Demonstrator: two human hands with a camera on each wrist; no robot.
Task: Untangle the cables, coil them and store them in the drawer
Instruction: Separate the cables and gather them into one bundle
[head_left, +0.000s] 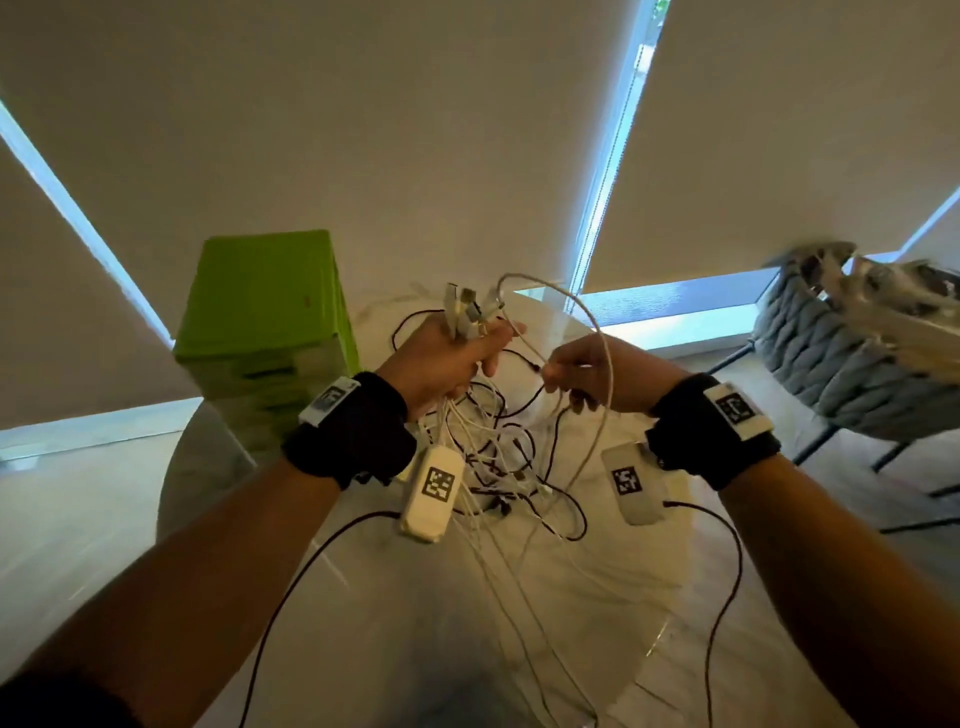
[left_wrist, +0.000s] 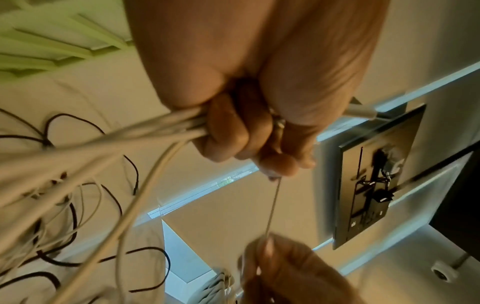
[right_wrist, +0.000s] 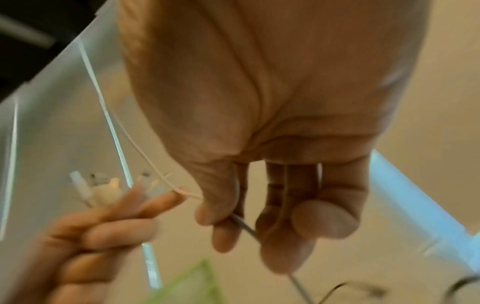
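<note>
A tangle of white and black cables (head_left: 498, 457) hangs over a round white table (head_left: 613, 587). My left hand (head_left: 457, 358) is raised above it and grips a bunch of white cables (left_wrist: 161, 127), with their plugs (head_left: 467, 309) sticking up past the fingers. My right hand (head_left: 582, 374) is close beside it and pinches one thin white cable (right_wrist: 241, 224) that arcs up in a loop (head_left: 587, 317) from the left hand's bundle. A green set of drawers (head_left: 270, 332) stands at the table's back left, its drawers closed.
A grey woven chair (head_left: 841, 353) stands at the right of the table. Roller blinds cover the windows behind. Black cords (head_left: 727, 582) trail from my wrist devices across the table. A dark wall-mounted panel (left_wrist: 374, 174) appears in the left wrist view.
</note>
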